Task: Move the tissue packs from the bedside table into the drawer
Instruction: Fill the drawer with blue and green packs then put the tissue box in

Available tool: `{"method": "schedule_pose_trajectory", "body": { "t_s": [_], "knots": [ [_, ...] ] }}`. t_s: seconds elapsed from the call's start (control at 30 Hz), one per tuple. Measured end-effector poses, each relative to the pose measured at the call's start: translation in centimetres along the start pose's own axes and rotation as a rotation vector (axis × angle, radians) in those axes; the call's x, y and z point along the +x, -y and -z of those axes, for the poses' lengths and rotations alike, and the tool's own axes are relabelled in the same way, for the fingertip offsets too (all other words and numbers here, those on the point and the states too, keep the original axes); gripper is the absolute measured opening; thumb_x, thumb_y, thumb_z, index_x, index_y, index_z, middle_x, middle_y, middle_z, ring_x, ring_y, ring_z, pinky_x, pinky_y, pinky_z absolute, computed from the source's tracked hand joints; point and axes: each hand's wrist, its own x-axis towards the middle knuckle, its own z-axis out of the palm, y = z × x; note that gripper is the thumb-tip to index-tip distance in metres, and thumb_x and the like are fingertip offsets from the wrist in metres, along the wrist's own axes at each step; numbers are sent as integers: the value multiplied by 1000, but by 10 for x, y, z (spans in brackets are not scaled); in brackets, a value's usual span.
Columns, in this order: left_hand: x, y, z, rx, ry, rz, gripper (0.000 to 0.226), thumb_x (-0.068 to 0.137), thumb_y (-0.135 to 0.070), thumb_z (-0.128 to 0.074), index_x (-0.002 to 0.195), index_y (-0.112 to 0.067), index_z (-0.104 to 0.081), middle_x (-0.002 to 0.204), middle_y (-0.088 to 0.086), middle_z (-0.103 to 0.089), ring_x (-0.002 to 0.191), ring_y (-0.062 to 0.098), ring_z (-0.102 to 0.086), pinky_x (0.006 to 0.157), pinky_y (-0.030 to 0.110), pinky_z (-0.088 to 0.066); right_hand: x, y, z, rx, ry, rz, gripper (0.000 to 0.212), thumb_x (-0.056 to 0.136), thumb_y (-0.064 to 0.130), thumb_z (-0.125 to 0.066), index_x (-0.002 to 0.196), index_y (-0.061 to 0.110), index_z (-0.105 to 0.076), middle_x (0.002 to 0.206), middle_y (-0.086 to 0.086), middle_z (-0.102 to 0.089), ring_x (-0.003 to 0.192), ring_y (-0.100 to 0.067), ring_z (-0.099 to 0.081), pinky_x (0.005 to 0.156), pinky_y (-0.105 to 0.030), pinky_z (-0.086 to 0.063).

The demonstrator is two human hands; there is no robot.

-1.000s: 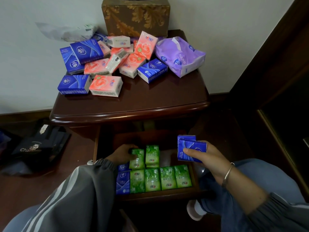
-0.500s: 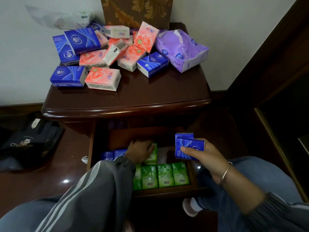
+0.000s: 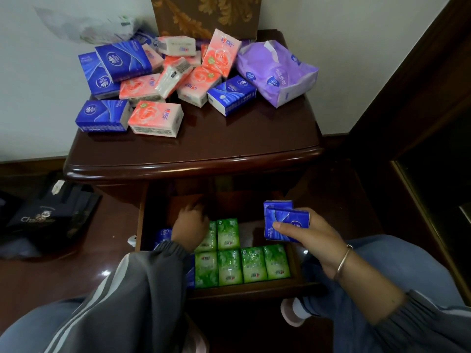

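Note:
Several blue (image 3: 102, 115) and pink tissue packs (image 3: 155, 118) lie heaped at the back of the dark wooden bedside table (image 3: 229, 143), beside a large purple pack (image 3: 277, 72). Below, the open drawer (image 3: 254, 289) holds rows of green packs (image 3: 229, 266), with blue packs (image 3: 163, 234) at its left side. My left hand (image 3: 190, 225) reaches deep into the drawer's back left, its fingers blurred and partly hidden. My right hand (image 3: 313, 238) hovers over the drawer's right end and grips two blue packs (image 3: 285, 220).
A brown patterned tissue box (image 3: 204, 16) stands at the table's back edge, with a white plastic bag (image 3: 89, 26) to its left. A black bag (image 3: 43, 217) lies on the floor at the left. Dark wooden furniture (image 3: 420, 123) rises at the right.
My left hand has slid from the green packs toward the back left of the drawer. My right hand still holds the blue packs in about the same place.

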Motion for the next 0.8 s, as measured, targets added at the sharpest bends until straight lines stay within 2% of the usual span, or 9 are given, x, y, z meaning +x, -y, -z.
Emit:
{"method": "schedule_pose_trajectory", "body": {
  "t_s": [0.07, 0.13, 0.33, 0.43, 0.47, 0.53, 0.63, 0.73, 0.8],
  "knots": [
    [-8, 5, 3, -88, 14, 194, 42, 93, -16, -45, 132, 0, -47, 129, 27, -51, 117, 41, -51, 98, 41, -42, 0, -1, -1, 0, 3, 4, 29, 75, 18, -76, 92, 27, -54, 95, 3, -67, 85, -8, -64, 63, -18, -46],
    [-17, 1, 2, -184, 69, 303, 38, 94, -15, -45, 126, 4, -49, 126, 28, -54, 115, 41, -54, 93, 39, -44, 0, -1, -3, 1, 4, 7, 29, 75, 17, -76, 91, 27, -53, 94, 4, -67, 84, -8, -63, 64, -19, -47],
    [-35, -17, -6, -174, 137, 373, 40, 95, -14, -44, 131, 2, -40, 130, 25, -53, 118, 37, -53, 93, 37, -44, 0, -2, -11, -13, 11, 9, 27, 74, 17, -77, 89, 25, -55, 92, 2, -67, 85, -11, -64, 69, -22, -50],
    [-44, -26, 4, -169, 71, 399, 41, 97, -20, -45, 132, 1, -41, 135, 24, -47, 121, 38, -49, 98, 39, -42, 0, -5, -17, -1, 40, -3, 26, 74, 15, -77, 91, 21, -58, 92, 1, -68, 82, -11, -65, 69, -21, -51],
    [-49, -32, 11, -220, 55, 367, 43, 97, -24, -46, 133, 0, -43, 136, 22, -47, 122, 37, -49, 100, 39, -41, -1, -5, -19, 11, 63, -7, 24, 75, 15, -76, 90, 20, -59, 89, 1, -69, 78, -8, -66, 65, -18, -52],
    [-61, -47, 30, -513, 82, 266, 47, 98, -34, -46, 135, -6, -47, 138, 14, -50, 122, 29, -51, 101, 37, -42, -2, -6, -24, 21, 138, -21, 23, 75, 19, -76, 94, 16, -63, 88, 1, -72, 75, -6, -69, 64, -17, -55],
    [-89, -68, 59, -973, 270, 213, 50, 95, -50, -42, 134, -20, -46, 135, 1, -53, 117, 20, -55, 93, 37, -48, -4, -6, -32, -43, 246, -24, 42, 74, 34, -75, 109, 14, -62, 100, -2, -73, 94, -15, -69, 88, -34, -54],
    [-111, -71, 76, -1149, 413, 263, 44, 98, -44, -41, 132, -17, -48, 130, 5, -58, 113, 25, -60, 92, 41, -51, -9, -2, -38, -98, 301, -2, 54, 71, 46, -71, 112, 15, -56, 104, 0, -71, 98, -14, -67, 93, -35, -51],
    [-118, -66, 81, -1189, 396, 270, 35, 100, -30, -43, 129, -11, -51, 126, 13, -61, 105, 27, -62, 99, 46, -48, -12, -1, -43, -102, 354, -9, 53, 75, 48, -66, 115, 14, -55, 107, -1, -70, 99, -14, -66, 92, -33, -51]
  ]
}}
